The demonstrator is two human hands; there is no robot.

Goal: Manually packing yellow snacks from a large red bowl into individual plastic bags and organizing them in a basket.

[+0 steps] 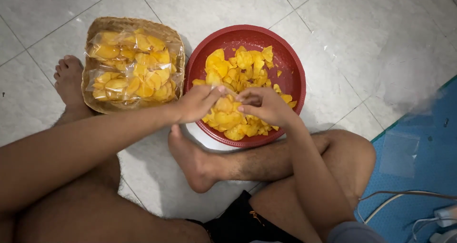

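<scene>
both hands' (197, 102) (266, 107) grip rests on chips (243, 62) in red basket (293, 76).

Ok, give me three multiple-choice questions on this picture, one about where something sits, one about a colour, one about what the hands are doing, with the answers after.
1. Where is the woven basket of bagged chips relative to the round bowl?
A. To its left in the picture
B. To its right in the picture
C. Stacked inside it

2. What colour is the bowl that holds the loose chips?
A. Blue
B. Red
C. White

3. What are the left hand and right hand doing?
A. Resting on the floor tiles
B. Both lifting the basket
C. Meeting over the bowl, fingers closed on something small and clear

Answers: 1 A, the basket lies left of the bowl on the tiled floor. 2 B, its rim and wall are red. 3 C, both hands pinch together above the loose chips; what they hold is hard to make out.
</scene>
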